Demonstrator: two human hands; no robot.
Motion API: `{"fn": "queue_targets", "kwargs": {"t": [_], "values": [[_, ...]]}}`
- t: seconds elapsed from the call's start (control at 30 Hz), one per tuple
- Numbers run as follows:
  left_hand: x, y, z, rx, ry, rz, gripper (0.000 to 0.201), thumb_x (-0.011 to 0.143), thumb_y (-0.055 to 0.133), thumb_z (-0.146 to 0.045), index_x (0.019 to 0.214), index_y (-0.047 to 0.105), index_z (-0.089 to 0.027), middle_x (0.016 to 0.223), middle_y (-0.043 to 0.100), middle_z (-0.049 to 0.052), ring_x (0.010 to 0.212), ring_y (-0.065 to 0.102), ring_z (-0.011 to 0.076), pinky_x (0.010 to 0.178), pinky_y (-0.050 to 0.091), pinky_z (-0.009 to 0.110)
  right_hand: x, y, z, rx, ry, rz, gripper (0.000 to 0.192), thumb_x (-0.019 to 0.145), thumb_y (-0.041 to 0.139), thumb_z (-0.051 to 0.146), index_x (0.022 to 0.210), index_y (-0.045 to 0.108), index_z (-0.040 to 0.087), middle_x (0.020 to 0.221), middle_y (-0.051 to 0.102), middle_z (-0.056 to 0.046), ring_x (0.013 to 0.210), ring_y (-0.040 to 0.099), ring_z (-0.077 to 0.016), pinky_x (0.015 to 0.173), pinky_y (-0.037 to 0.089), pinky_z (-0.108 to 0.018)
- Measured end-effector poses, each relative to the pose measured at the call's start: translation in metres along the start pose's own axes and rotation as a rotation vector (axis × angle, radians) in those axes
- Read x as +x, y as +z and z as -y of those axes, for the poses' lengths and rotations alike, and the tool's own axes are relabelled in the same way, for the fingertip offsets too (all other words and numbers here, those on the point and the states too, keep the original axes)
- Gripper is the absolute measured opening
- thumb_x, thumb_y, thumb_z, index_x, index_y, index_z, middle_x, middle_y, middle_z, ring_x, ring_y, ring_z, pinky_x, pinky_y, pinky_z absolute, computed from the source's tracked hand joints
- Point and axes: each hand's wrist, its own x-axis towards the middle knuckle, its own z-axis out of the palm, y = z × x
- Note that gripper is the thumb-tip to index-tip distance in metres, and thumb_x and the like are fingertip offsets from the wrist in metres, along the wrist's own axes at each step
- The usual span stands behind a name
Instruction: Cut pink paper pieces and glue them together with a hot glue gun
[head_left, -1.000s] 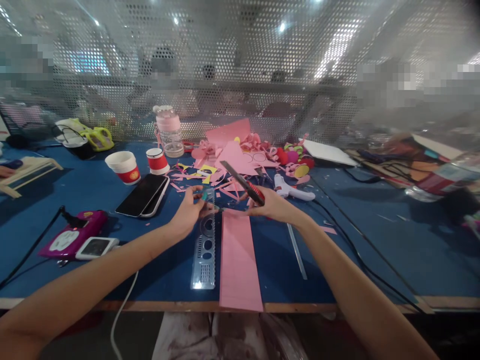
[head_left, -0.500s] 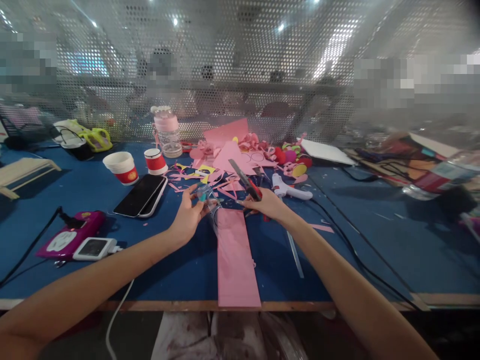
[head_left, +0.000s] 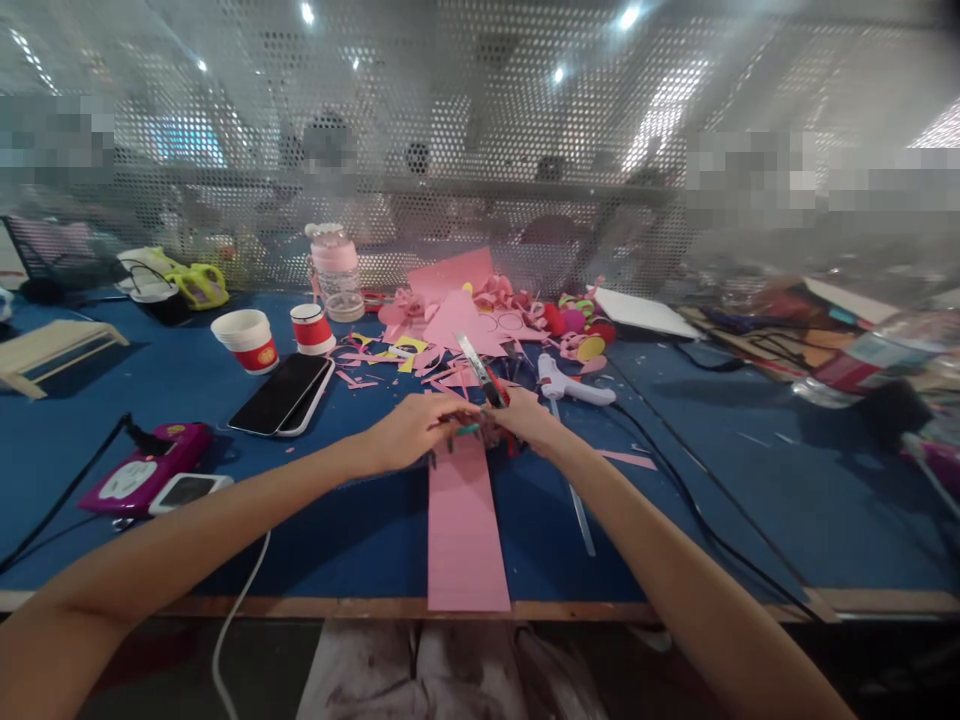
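A long pink strip of board lies lengthwise towards me, reaching the table's front edge. Over its far end my left hand is closed, fingers curled round what looks like a roll of clear tape with a teal part showing. My right hand meets it there, closed on a box cutter with a red and black handle, its blade pointing up and away. The hands nearly touch, and their fingers hide most of the tape. Behind them spreads a heap of pink paper scraps.
A white glue gun with a black cord lies right of my hands. To the left are a phone, paper cups, a pink-lidded bottle and a purple power bank. A perforated metal screen stands behind.
My left hand has moved right, from beside the pink strip to over its far end, bringing the tape close to my right hand. The right hand still holds the cutter.
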Motion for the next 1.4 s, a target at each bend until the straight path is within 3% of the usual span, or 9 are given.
{"fn": "queue_targets", "kwargs": {"t": [0.17,0.33,0.5,0.67,0.87,1.0,1.1,1.27,1.4], "values": [[-0.003,0.026,0.001,0.259,0.212,-0.057,0.025,0.09,0.044,-0.015,0.113,0.053,-0.015,0.105,0.064,0.01,0.1,0.06,0.0191,0.085,0.05,0.034,0.004,-0.004,-0.004,-0.09,-0.015,0.09,0.022,0.051,0.067,0.018,0.051,0.045,0.018,0.048,0.048,0.006,0.05,0.046,-0.0085,0.052,0.045,-0.022],[-0.022,0.027,-0.006,0.505,0.375,-0.141,0.036,0.093,0.041,-0.029,0.124,0.045,-0.012,0.125,0.053,0.017,0.121,0.045,0.027,0.099,0.039,0.047,0.002,-0.004,-0.001,-0.025,0.051,0.106,0.029,0.05,0.069,0.015,0.055,0.041,0.02,0.049,0.046,0.008,0.05,0.047,-0.0087,0.055,0.05,-0.025],[-0.05,0.023,-0.012,0.538,0.207,0.197,0.088,0.079,0.049,-0.066,0.143,0.024,-0.011,0.146,0.031,0.021,0.136,0.025,0.0325,0.109,0.023,0.049,-0.004,0.001,-0.001,0.089,0.042,0.162,0.031,0.052,0.07,0.014,0.057,0.04,0.019,0.049,0.044,0.009,0.048,0.049,-0.0067,0.056,0.052,-0.022],[-0.064,0.012,-0.004,0.463,0.112,0.384,0.071,0.084,0.044,-0.061,0.145,0.02,-0.033,0.155,0.001,0.009,0.141,0.007,0.0321,0.111,0.011,0.053,-0.008,0.009,0.002,0.223,0.106,0.25,0.033,0.057,0.077,0.017,0.064,0.045,0.018,0.065,0.062,0.002,0.068,0.066,-0.0132,0.067,0.058,-0.026],[-0.057,-0.007,0.0,0.406,0.014,0.53,0.078,0.079,0.051,-0.063,0.145,0.02,-0.034,0.155,0.005,0.009,0.141,0.005,0.0343,0.111,0.013,0.053,-0.001,0.003,0.002,0.133,0.009,-0.015,0.03,0.067,0.074,0.016,0.074,0.045,0.018,0.073,0.068,-0.005,0.067,0.069,-0.0167,0.059,0.059,-0.026],[-0.056,-0.004,0.007,0.396,-0.041,0.333,0.086,0.079,0.057,-0.057,0.147,0.015,-0.024,0.15,0.022,0.015,0.137,0.02,0.0316,0.108,0.024,0.05,0.0,-0.007,0.002,0.005,0.117,0.022,0.03,0.07,0.073,0.024,0.08,0.045,0.019,0.064,0.068,-0.004,0.055,0.068,-0.0188,0.05,0.058,-0.029],[-0.052,0.0,0.016,0.455,-0.069,0.155,0.08,0.079,0.063,-0.046,0.144,0.021,-0.022,0.131,0.042,0.013,0.124,0.036,0.0297,0.103,0.031,0.05,-0.01,-0.01,0.009,-0.08,0.18,0.109,0.034,0.068,0.074,0.035,0.085,0.049,0.018,0.063,0.069,-0.005,0.056,0.068,-0.0215,0.051,0.058,-0.031],[-0.042,0.002,0.029,0.568,-0.187,0.077,0.063,0.082,0.056,-0.022,0.138,0.027,-0.014,0.119,0.045,0.013,0.117,0.042,0.0281,0.099,0.037,0.045,-0.041,0.005,0.024,-0.085,0.26,0.275,0.042,0.06,0.077,0.047,0.077,0.055,0.015,0.06,0.067,-0.007,0.06,0.068,-0.0221,0.058,0.058,-0.032],[-0.041,0.004,0.036,0.619,-0.243,0.025,0.053,0.087,0.052,-0.033,0.129,0.033,-0.006,0.12,0.045,0.018,0.118,0.044,0.0306,0.097,0.038,0.044,-0.062,0.022,0.02,-0.124,0.198,0.32,0.041,0.051,0.081,0.041,0.063,0.052,0.016,0.052,0.06,-0.001,0.054,0.062,-0.0156,0.053,0.053,-0.026]]}}
